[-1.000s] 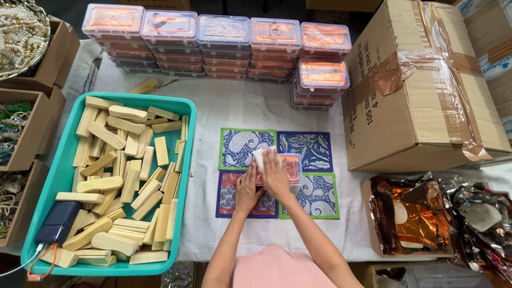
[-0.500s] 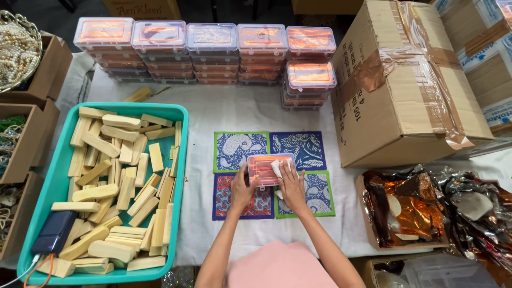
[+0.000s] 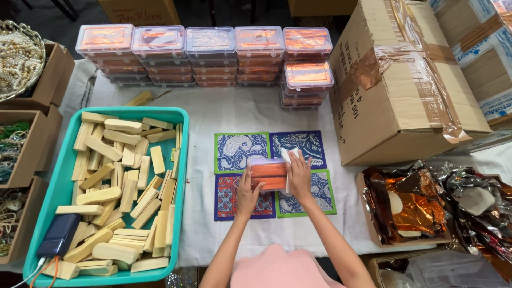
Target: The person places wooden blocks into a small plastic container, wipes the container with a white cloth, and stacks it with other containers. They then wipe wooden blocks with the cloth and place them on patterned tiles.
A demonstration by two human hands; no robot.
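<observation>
Orange-filled clear box (image 3: pixel 268 175) sat over the four patterned cloth squares (image 3: pixel 234 152), both hands clamped on it: left hand (image 3: pixel 247 191) at 9 o'clock, right hand (image 3: pixel 298 176) at 3, fingers wrapped, probably steadying the lid.

we have the patterned mats (image 3: pixel 234 152) at the table's (image 3: pixel 240 112) centre, with the small box (image 3: pixel 269 175) on them between our left hand (image 3: pixel 248 194) and right hand (image 3: pixel 300 178). at nine o'clock sits the tray (image 3: pixel 178 176) holding wooden blocks (image 3: pixel 114 181). at twelve o'clock stand stacked lidded boxes (image 3: pixel 210 53). at two o'clock rests the cardboard carton (image 3: pixel 400 80); at four o'clock, the foil wrappers (image 3: pixel 421 202).
</observation>
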